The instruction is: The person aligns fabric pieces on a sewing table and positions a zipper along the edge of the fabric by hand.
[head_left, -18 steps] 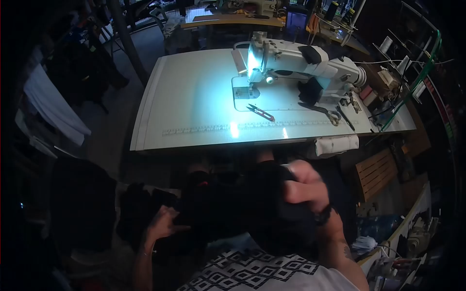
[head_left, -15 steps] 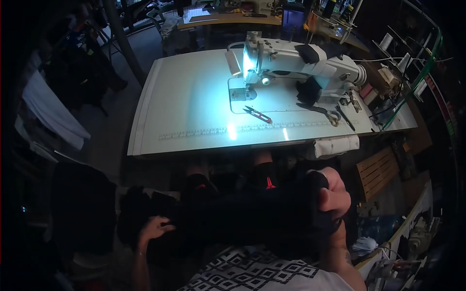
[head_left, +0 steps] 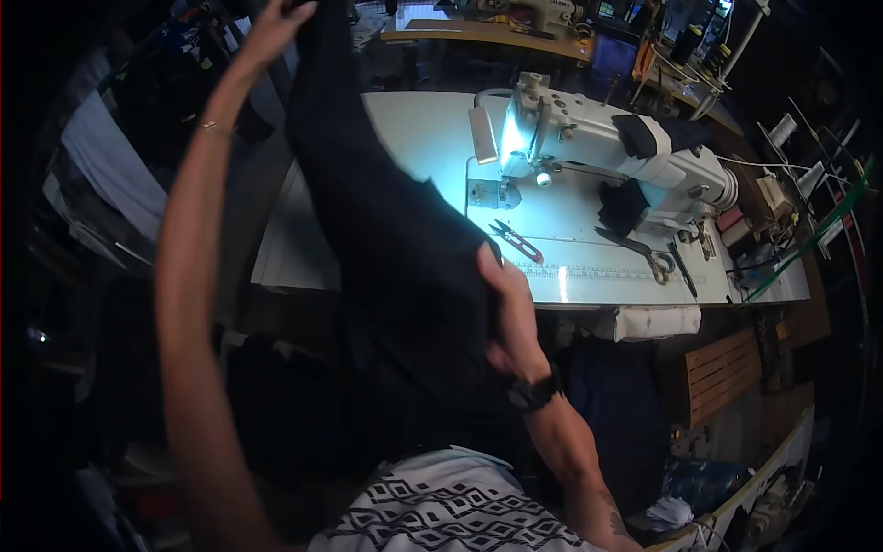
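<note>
A long piece of dark cloth [head_left: 377, 221] stretches between my two hands, over the left part of the sewing table [head_left: 405, 124]. High at the upper left, my left hand [head_left: 280, 23] is closed on one end of it, with the fingers partly cut off by the frame edge. My right hand [head_left: 510, 308], with a black watch on the wrist, grips the cloth's lower right edge. Beyond that hand lie thread snips [head_left: 518, 241] with red handles. The white sewing machine [head_left: 589, 129] stands behind them, its lamp lit.
Scissors [head_left: 660, 265] and a thin dark tool [head_left: 682, 270] lie right of the snips. A rolled white cloth [head_left: 656, 322] hangs at the table's front edge. A slatted wooden piece [head_left: 724, 375] is at lower right, thread stands [head_left: 782, 129] at far right.
My left hand has risen from low left to the upper left, lifting the dark cloth up and over the table. My right hand has moved left and up. The view has shifted slightly.
</note>
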`<state>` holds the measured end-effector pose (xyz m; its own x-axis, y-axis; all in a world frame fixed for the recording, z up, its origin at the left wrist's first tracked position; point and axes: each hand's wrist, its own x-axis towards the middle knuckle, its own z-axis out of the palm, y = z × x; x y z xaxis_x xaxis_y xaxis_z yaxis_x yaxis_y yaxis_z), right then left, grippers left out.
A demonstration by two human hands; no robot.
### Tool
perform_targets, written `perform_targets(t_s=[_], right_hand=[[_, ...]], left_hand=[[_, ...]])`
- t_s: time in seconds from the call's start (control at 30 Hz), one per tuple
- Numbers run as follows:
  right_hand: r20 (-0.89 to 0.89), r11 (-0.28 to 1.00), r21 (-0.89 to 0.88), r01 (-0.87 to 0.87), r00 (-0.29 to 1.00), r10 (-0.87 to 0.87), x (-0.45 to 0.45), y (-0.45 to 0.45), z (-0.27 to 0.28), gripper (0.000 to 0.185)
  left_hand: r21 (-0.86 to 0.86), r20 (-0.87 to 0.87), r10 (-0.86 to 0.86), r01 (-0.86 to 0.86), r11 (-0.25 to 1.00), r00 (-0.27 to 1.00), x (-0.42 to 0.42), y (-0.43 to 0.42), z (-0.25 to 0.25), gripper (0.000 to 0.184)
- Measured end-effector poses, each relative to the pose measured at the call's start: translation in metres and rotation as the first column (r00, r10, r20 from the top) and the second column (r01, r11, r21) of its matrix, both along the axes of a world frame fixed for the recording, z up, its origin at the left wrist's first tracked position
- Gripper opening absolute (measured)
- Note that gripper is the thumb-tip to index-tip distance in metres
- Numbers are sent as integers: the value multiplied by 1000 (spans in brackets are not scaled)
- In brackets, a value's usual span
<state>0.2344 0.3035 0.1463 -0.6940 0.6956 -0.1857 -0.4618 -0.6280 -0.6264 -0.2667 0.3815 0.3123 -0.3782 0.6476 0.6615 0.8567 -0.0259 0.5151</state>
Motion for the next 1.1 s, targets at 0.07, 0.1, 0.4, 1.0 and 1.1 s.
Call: perform_targets(t_s=[0.07,0.1,0.4,1.0,1.1], right_hand=[[105,1000,19,5,994,-7,-25,32,-30,45],[251,959,282,-1,965,-72,-29,51,-57,44],[273,211,962,-176,536,-799,-16,60,-95,70],[503,316,857,-407,793,-343,2,30,-44,33],[378,157,925,-347,788,-486,-9,51,-27,21]], left_hand=[[124,-484,102,-48,991,869,45,39,-32,68],[-87,-349,-104,79,993,931,100,30,-88,62],[-471,32,-433,395,789,901,227,-162,-221,31],[-577,-39,-580,455,678,814,207,-161,-157,39],[-613,-112,-483,322,721,868,179,-143,-177,38]])
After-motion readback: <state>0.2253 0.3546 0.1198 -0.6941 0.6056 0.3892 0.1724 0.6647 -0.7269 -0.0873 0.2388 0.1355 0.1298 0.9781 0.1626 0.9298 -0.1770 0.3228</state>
